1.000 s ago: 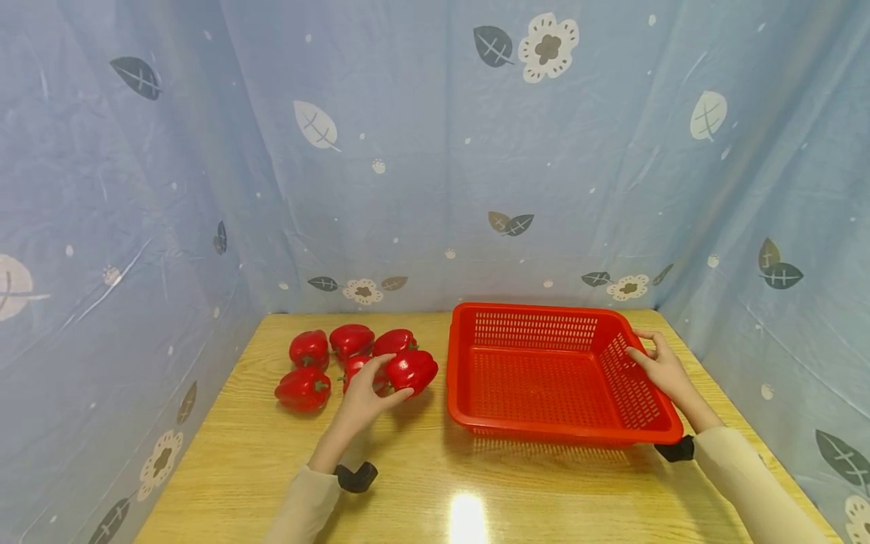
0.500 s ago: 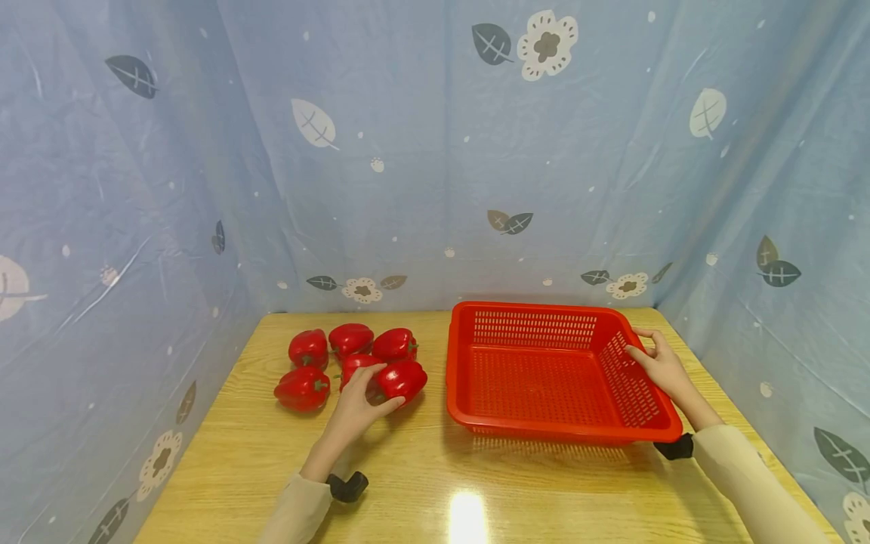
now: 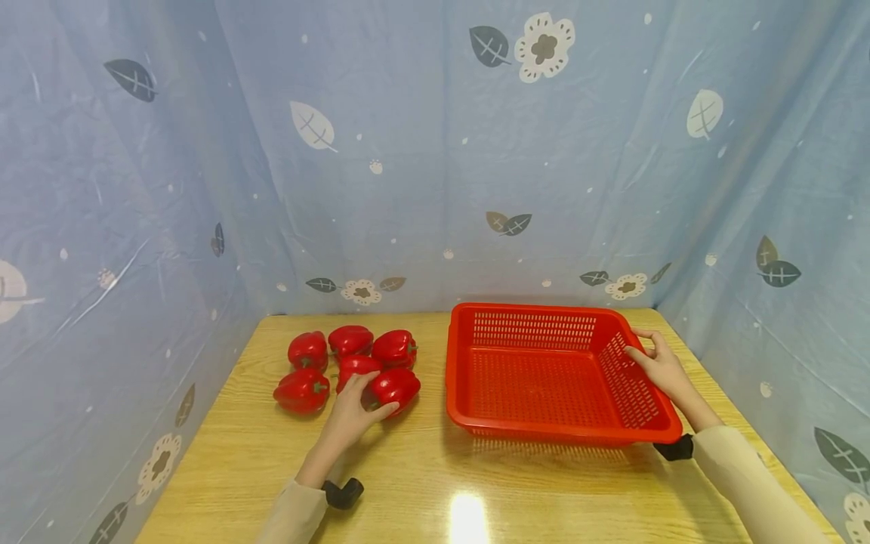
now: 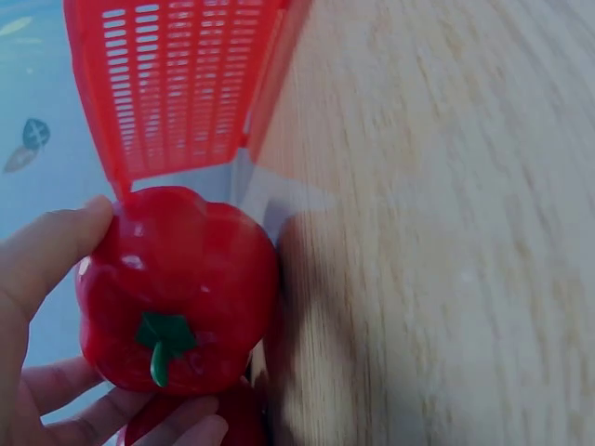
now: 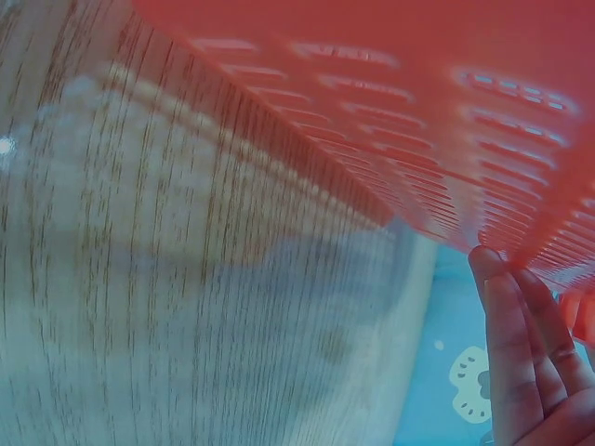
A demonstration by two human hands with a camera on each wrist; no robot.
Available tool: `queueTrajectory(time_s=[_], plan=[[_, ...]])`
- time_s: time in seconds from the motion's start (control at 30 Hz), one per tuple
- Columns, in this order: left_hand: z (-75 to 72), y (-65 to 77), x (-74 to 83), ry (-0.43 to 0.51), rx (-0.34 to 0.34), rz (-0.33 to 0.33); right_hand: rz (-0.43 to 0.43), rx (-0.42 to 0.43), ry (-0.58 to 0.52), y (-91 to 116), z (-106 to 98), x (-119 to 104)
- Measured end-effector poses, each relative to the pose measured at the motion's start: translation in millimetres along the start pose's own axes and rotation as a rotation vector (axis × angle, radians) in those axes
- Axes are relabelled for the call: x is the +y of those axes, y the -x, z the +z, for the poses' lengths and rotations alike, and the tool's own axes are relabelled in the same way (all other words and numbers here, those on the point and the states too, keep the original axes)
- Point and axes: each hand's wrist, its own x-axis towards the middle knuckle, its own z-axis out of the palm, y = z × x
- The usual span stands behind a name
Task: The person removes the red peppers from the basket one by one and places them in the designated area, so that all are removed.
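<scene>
My left hand [image 3: 350, 412] holds a glossy red bell pepper [image 3: 396, 388] between thumb and fingers, low over the table at the right front of several other red bell peppers. In the left wrist view this bell pepper [image 4: 181, 279] turns its green stem toward the camera, thumb on one side and fingers on another; whether it touches the wood cannot be told. On the right, my right hand [image 3: 662, 370] grips the side rim of a red plastic basket [image 3: 550, 434], thumb inside. The right wrist view has straight fingers [image 5: 511, 344] against the basket's slotted outer wall.
Behind and left of the held one lie more bell peppers [image 3: 302, 391], close together. The basket stands right of them on the wooden table [image 3: 408, 483], with nothing in it. A patterned blue curtain [image 3: 408, 189] borders the table at the back and sides.
My left hand has moved left and down with the bell pepper, from beside the basket to close against the other peppers. The right hand and basket have stayed in place.
</scene>
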Motion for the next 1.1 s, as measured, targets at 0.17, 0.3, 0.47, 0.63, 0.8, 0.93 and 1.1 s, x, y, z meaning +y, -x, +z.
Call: queueTrajectory(time_s=[0.17, 0.3, 0.47, 0.63, 0.8, 0.93, 1.1], plan=[[-0.2, -0.1, -1.2, -0.012, 0.004, 0.005, 0.011, -0.002, 0.026, -1, -1, -1], [0.4, 0.6, -1.3, -0.021, 0.009, 0.006, -0.001, -0.007, 0.019, -2, -1, 1], [0.4, 2.4, -1.0, -0.025, 0.014, 0.008, -0.008, -0.022, 0.017, -3, -1, 2], [0.3, 1.8, -2.3, -0.026, 0.022, -0.002, -0.021, -0.027, 0.06, -1, -1, -2], [-0.1, 0.5, -3.0, -0.034, 0.03, -0.013, -0.059, -0.025, 0.137, -1, -2, -6], [-2.2, 1.2, -2.2, -0.028, 0.037, -0.015, -0.073, -0.031, 0.177, -1, -2, -8], [-5.9, 1.7, -0.3, -0.033, 0.041, -0.027, -0.074, -0.048, 0.179, -1, -4, -10]])
